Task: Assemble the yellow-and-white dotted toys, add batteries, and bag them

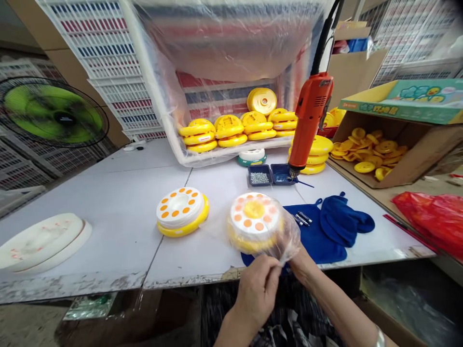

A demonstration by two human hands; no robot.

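Toy [250,222] inside the bag [277,230] by the surface's [112,202] front edge; your left hand [257,286] pinches plastic, right hand's [289,246] grip unclear.

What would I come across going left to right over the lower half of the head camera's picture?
White oval object → white-and-yellow round piece with orange dots → similar piece in clear plastic → bunched-up blue cloth → red plastic bag.
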